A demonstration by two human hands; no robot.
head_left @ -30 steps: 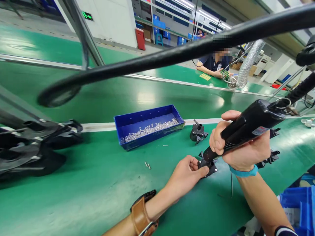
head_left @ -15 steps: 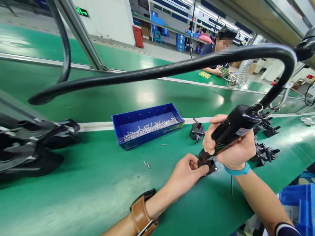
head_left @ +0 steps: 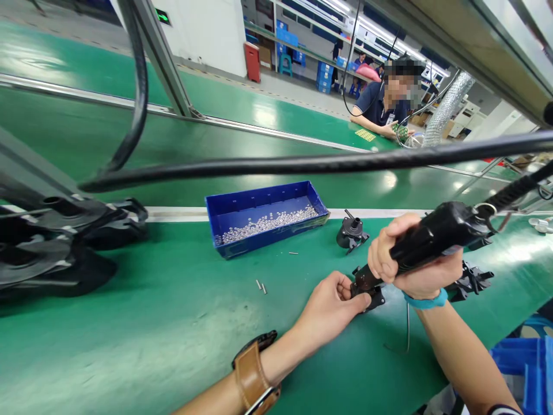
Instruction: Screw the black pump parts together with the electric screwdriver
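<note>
My right hand (head_left: 417,262) is wrapped round a black power screwdriver (head_left: 440,236), which slants down to the left with its cable running off the top end. Its nose meets a small black plastic part (head_left: 375,298) on the green bench. My left hand (head_left: 332,308) pinches that part between thumb and fingers from the left; the fingers hide some of it. The screwdriver's tip itself cannot be seen. Just behind stands a similar black part (head_left: 351,232) with a short upright tube.
A blue bin (head_left: 270,216) holds many small shiny metal pieces. Loose metal pins (head_left: 261,286) lie before it. More black parts (head_left: 470,280) sit at right, larger black pieces (head_left: 64,253) at left. A thick black cable (head_left: 280,166) crosses overhead. A co-worker (head_left: 384,104) sits across the bench.
The screwdriver has tilted lower to the right, with my right hand shifting slightly right. Its cable has dropped in view. My left hand keeps its pinch on the black part.
</note>
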